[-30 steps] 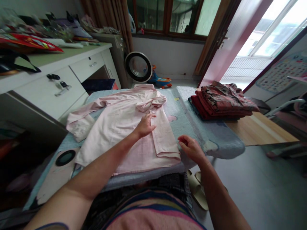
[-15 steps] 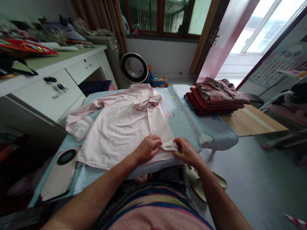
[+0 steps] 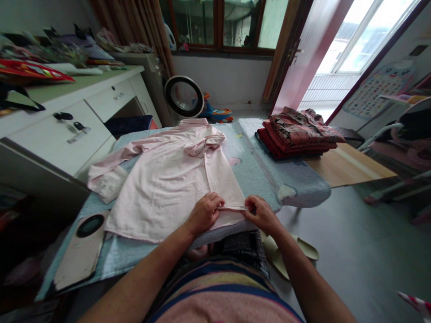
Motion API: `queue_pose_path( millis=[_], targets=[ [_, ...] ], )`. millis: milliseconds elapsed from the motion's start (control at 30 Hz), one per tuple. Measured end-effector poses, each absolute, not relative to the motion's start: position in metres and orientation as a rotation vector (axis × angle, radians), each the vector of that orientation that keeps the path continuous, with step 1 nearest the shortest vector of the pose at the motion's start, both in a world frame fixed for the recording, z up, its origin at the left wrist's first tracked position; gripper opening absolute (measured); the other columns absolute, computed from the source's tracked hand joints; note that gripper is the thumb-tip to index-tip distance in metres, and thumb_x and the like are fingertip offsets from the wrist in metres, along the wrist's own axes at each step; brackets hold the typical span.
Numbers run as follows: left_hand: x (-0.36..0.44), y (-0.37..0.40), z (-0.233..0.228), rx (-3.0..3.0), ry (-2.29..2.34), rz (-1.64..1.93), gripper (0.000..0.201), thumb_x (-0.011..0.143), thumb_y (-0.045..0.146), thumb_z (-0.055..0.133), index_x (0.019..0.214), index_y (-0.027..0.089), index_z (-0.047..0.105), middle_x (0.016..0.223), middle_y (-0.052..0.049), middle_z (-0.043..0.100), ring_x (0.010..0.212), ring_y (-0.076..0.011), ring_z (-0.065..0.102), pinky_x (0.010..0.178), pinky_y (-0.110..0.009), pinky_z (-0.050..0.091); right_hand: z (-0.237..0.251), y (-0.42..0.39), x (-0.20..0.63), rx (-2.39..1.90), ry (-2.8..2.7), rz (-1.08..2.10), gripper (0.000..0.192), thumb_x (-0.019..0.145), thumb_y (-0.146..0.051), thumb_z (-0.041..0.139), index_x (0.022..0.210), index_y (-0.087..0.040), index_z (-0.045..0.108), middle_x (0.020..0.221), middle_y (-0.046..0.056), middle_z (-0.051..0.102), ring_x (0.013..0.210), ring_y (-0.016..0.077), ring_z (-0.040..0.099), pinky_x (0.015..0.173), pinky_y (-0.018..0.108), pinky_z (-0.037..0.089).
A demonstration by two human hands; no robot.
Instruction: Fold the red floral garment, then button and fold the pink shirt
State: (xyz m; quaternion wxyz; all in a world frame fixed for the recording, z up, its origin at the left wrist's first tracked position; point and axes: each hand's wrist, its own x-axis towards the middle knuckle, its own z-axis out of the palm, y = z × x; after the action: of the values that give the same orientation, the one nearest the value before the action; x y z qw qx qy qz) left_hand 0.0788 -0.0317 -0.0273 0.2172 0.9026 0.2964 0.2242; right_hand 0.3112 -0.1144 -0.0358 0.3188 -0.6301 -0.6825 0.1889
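Note:
A pale pink shirt (image 3: 161,188) lies spread on a cloth-covered table (image 3: 249,161), its collar at the far end and one sleeve stretched out to the left. The other sleeve is bunched on top near the collar. At the shirt's near right corner, my left hand (image 3: 206,211) pinches the hem. My right hand (image 3: 261,211) grips the same hem at its right end, a short way from the left hand. Between the two hands the hem edge runs nearly straight.
Folded red and patterned clothes (image 3: 298,132) are stacked at the table's right, beside a wooden board (image 3: 350,163). A pale phone-like case (image 3: 81,251) with a dark round patch lies at the near left. Drawers (image 3: 63,134) stand along the left, slippers (image 3: 279,258) on the floor.
The hem between my hands has been pulled straighter and flatter. My left hand has shifted slightly left, and the whole view has turned a little.

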Motion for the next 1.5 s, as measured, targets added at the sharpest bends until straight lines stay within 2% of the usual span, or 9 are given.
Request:
queue_pose_path(
  millis=[133,267,400,533,600,800,1067,1300,1500],
  targets=[
    [0.078,-0.032,-0.026,2.501,0.857,0.619,0.019,0.074,0.004,0.051,0.081,0.021,0.054,0.087,-0.003,0.057,0.087,-0.019,0.053,0.079,-0.031,0.044,-0.039,-0.117,0.311,-1.618,-1.783,0.442,0.012,0.077,-0.018,0.062,0.086,-0.02,0.055,0.077,-0.001,0.057,0.074,0.0158,0.053,0.071,0.027,0.039],
    [0.077,-0.032,-0.024,2.487,0.846,0.637,0.016,0.073,0.005,0.052,0.076,0.021,0.052,0.083,-0.002,0.055,0.084,-0.0185,0.052,0.076,-0.03,0.043,-0.039,-0.118,0.308,-1.586,-1.792,0.378,0.027,0.075,-0.017,0.063,0.101,-0.02,0.057,0.087,0.002,0.061,0.082,0.0181,0.056,0.077,0.029,0.042],
    [0.077,-0.033,-0.024,2.482,0.844,0.651,0.018,0.072,0.004,0.051,0.079,0.021,0.053,0.085,-0.003,0.056,0.086,-0.0191,0.053,0.078,-0.031,0.045,-0.039,-0.116,0.303,-1.622,-1.801,0.279,0.013,0.079,-0.016,0.06,0.091,-0.02,0.06,0.083,0.002,0.06,0.082,0.0187,0.055,0.076,0.029,0.041],
    [0.078,-0.031,-0.026,2.509,0.883,0.738,0.038,0.069,0.003,0.054,0.101,0.021,0.059,0.108,-0.005,0.058,0.104,-0.0221,0.051,0.094,-0.036,0.045,-0.042,-0.115,0.299,-1.644,-1.754,0.207,0.008,0.079,-0.014,0.059,0.084,-0.02,0.061,0.08,0.002,0.058,0.079,0.0185,0.053,0.075,0.029,0.039],
    [0.077,-0.031,-0.026,2.516,0.887,0.768,0.038,0.068,0.001,0.053,0.1,0.021,0.06,0.116,-0.006,0.059,0.109,-0.0227,0.05,0.098,-0.037,0.043,-0.043,-0.116,0.298,-1.63,-1.741,0.211,0.01,0.078,-0.013,0.058,0.084,-0.021,0.061,0.079,0.002,0.057,0.079,0.0185,0.053,0.075,0.029,0.039],
    [0.076,-0.031,-0.024,2.506,0.911,0.758,0.02,0.078,0.003,0.049,0.08,0.021,0.056,0.093,-0.004,0.063,0.096,-0.0217,0.052,0.09,-0.037,0.044,-0.038,-0.119,0.299,-1.608,-1.758,0.262,0.01,0.082,-0.015,0.055,0.084,-0.021,0.063,0.078,0.002,0.057,0.08,0.0191,0.053,0.076,0.03,0.04],
    [0.074,-0.033,-0.021,2.517,1.013,0.84,0.021,0.076,0.002,0.049,0.08,0.022,0.055,0.091,-0.004,0.062,0.096,-0.0225,0.05,0.09,-0.037,0.042,-0.035,-0.121,0.304,-1.556,-1.839,0.345,0.011,0.088,-0.022,0.057,0.087,-0.021,0.068,0.078,0.002,0.06,0.08,0.018,0.056,0.076,0.03,0.039],
    [0.077,-0.028,-0.025,2.578,1.073,0.627,0.018,0.078,0.005,0.049,0.076,0.021,0.056,0.084,-0.005,0.061,0.089,-0.023,0.051,0.083,-0.037,0.041,-0.036,-0.121,0.309,-1.501,-1.895,0.386,0.012,0.087,-0.023,0.061,0.088,-0.023,0.074,0.082,0.003,0.064,0.083,0.0176,0.058,0.081,0.032,0.039],
    [0.074,-0.025,-0.023,2.488,1.025,0.547,0.013,0.076,0.009,0.05,0.071,0.02,0.055,0.08,-0.003,0.061,0.082,-0.0199,0.055,0.08,-0.034,0.042,-0.016,-0.115,0.314,-1.482,-1.92,0.594,0.022,0.091,-0.026,0.057,0.077,-0.02,0.073,0.077,0.003,0.062,0.077,0.0155,0.058,0.073,0.028,0.042]
  ],
)
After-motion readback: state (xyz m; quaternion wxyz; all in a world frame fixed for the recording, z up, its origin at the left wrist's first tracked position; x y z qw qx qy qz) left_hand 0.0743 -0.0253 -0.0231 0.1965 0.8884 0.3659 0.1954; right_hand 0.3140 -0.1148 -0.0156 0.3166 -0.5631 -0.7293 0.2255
